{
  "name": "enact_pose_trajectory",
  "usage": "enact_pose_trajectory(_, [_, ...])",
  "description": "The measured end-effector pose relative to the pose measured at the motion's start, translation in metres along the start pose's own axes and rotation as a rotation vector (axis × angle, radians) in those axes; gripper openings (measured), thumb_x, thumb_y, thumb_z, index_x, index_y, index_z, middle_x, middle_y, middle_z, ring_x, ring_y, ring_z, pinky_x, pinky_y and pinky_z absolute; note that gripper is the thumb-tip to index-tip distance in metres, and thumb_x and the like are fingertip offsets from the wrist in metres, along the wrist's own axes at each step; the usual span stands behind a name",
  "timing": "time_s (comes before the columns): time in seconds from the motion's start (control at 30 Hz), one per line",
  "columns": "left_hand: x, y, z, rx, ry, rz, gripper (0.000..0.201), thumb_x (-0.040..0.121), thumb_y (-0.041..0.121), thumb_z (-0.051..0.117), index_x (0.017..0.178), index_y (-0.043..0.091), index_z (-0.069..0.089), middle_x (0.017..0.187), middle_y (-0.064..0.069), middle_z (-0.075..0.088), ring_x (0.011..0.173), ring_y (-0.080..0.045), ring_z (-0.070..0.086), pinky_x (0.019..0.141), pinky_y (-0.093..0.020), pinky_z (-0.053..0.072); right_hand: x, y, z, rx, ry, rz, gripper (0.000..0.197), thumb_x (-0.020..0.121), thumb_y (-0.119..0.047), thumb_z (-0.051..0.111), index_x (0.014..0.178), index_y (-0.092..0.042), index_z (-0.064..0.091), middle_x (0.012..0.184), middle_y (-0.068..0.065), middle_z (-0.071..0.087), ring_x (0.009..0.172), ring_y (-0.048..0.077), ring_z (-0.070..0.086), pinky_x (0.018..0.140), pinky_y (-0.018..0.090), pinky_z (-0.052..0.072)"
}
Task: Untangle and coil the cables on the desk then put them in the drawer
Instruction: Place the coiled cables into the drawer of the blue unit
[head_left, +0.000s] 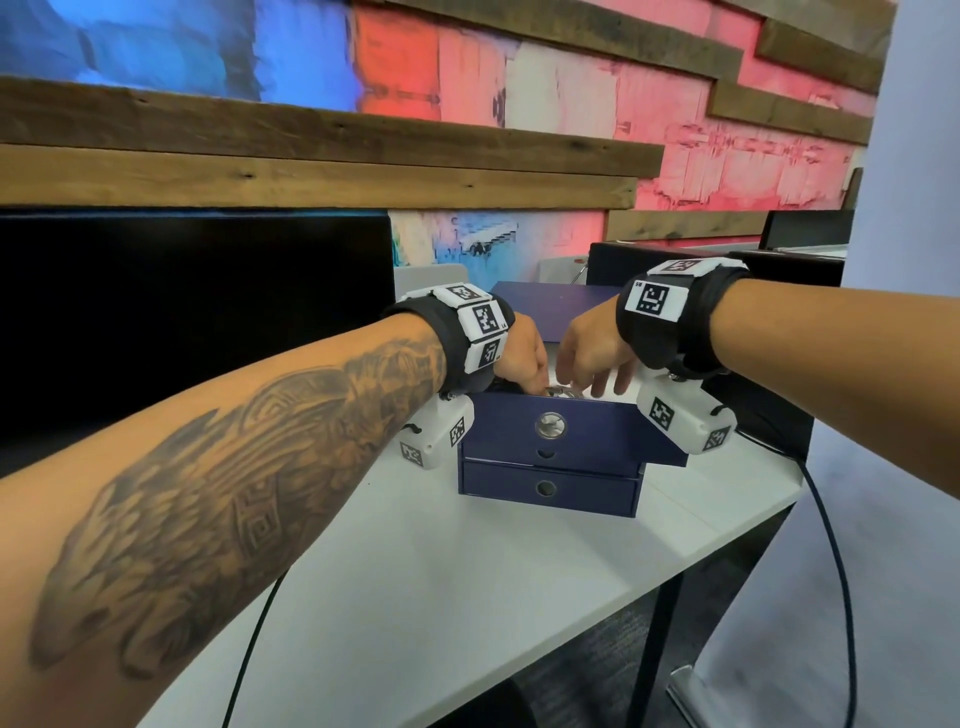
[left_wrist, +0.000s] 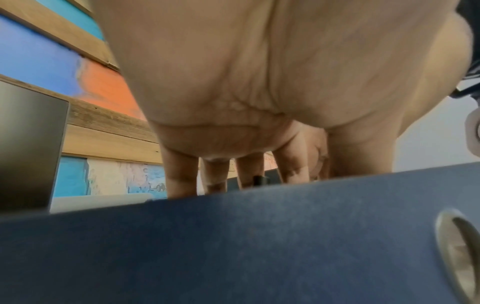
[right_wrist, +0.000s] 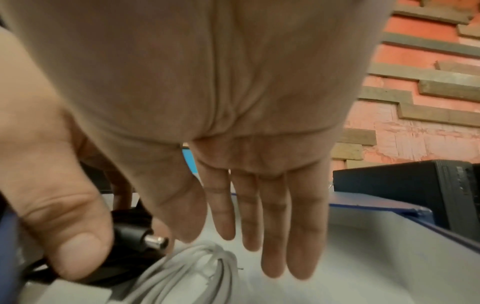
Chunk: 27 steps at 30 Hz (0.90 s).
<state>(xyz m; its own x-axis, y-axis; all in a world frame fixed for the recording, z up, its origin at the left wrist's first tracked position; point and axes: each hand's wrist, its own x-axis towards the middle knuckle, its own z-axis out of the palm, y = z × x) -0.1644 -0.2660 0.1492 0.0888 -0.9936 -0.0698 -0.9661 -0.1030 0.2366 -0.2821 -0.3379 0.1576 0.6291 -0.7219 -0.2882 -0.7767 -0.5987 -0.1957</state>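
Stowing coiled cables in the open top drawer (head_left: 550, 415): right hand (right_wrist: 233, 144) thumb-presses the black cable (right_wrist: 135, 232) beside the white coil (right_wrist: 187, 273), fingers straight; left hand (head_left: 519, 358) grip unclear; next, withdraw and close.

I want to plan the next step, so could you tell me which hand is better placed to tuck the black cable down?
The right hand: its thumb already rests on the black cable in the drawer.

head: we look down over both forearms at the drawer (head_left: 550, 431) | wrists: close under each palm, facing it | all share it
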Motion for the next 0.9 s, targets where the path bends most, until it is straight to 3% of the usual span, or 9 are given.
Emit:
enact_pose_trajectory(0.1, [-0.006,-0.003,-0.004,-0.042,0.03,-0.002,0.031,0.087,0.028,0.075,0.115,0.017,0.073,0.101,0.002,0.065,0.09,-0.014,0.056,0.055,-0.014,0.042,-0.001,-0.008,-0.004,-0.038,0.129,-0.064,0.023,0.094,-0.008,0.062,0.116,-0.011,0.068,0.109,0.008,0.07,0.094,0.022,0.069,0.071,0.032,0.059])
enact_pose_trajectory(0.17, [-0.013,-0.012,-0.011,-0.067,0.109,-0.004,0.032,0.085,0.031,0.076,0.115,0.019,0.073,0.106,0.003,0.068,0.096,-0.014,0.058,0.062,-0.015,0.043,-0.005,-0.02,-0.007,-0.123,0.237,-0.127,0.014,0.092,-0.019,0.065,0.104,-0.02,0.071,0.1,0.003,0.071,0.091,0.019,0.068,0.082,0.035,0.058])
enact_pose_trajectory(0.23, [-0.023,-0.027,-0.018,-0.083,0.187,-0.029,0.029,0.085,0.032,0.076,0.111,0.021,0.074,0.109,0.003,0.071,0.102,-0.017,0.062,0.079,-0.023,0.05,-0.009,-0.038,-0.007,-0.195,0.344,-0.187,0.009,0.088,-0.029,0.068,0.097,-0.027,0.071,0.102,0.0,0.072,0.095,0.021,0.066,0.091,0.036,0.054])
enact_pose_trajectory(0.3, [-0.036,-0.047,-0.025,-0.074,0.266,-0.089,0.024,0.086,0.032,0.074,0.108,0.021,0.075,0.109,0.001,0.072,0.105,-0.018,0.064,0.088,-0.029,0.05,-0.008,-0.059,-0.005,-0.233,0.416,-0.232,0.016,0.089,-0.032,0.068,0.103,-0.025,0.071,0.106,-0.001,0.071,0.098,0.021,0.065,0.089,0.033,0.052])
enact_pose_trajectory(0.4, [-0.066,-0.085,-0.032,-0.089,0.367,-0.204,0.022,0.088,0.028,0.072,0.108,0.017,0.075,0.108,-0.002,0.072,0.103,-0.019,0.065,0.084,-0.029,0.05,-0.003,-0.098,0.002,-0.264,0.454,-0.299,0.023,0.091,-0.036,0.067,0.109,-0.023,0.068,0.108,-0.001,0.069,0.097,0.02,0.062,0.082,0.03,0.048])
enact_pose_trajectory(0.53, [-0.12,-0.14,-0.03,-0.11,0.404,-0.343,0.02,0.09,0.026,0.07,0.107,0.016,0.075,0.103,-0.001,0.072,0.099,-0.018,0.066,0.082,-0.029,0.05,0.002,-0.16,0.024,-0.255,0.451,-0.424,0.017,0.093,-0.038,0.065,0.101,-0.024,0.065,0.102,-0.001,0.067,0.095,0.02,0.062,0.081,0.032,0.05])
enact_pose_trajectory(0.7, [-0.202,-0.214,-0.016,-0.132,0.415,-0.565,0.014,0.09,0.027,0.069,0.098,0.017,0.075,0.09,-0.001,0.073,0.087,-0.017,0.07,0.067,-0.032,0.058,0.007,-0.245,0.074,-0.195,0.366,-0.59,0.015,0.093,-0.036,0.065,0.102,-0.023,0.066,0.091,-0.005,0.062,0.086,0.015,0.058,0.062,0.025,0.042])
enact_pose_trajectory(0.9, [-0.275,-0.294,0.021,-0.174,0.378,-0.806,0.011,0.089,0.018,0.07,0.092,0.01,0.076,0.066,0.002,0.065,0.056,-0.01,0.056,0.041,-0.013,0.041,0.024,-0.33,0.142,-0.167,0.166,-0.732,0.02,0.095,-0.036,0.064,0.105,-0.02,0.068,0.103,-0.001,0.066,0.097,0.02,0.062,0.078,0.031,0.051])
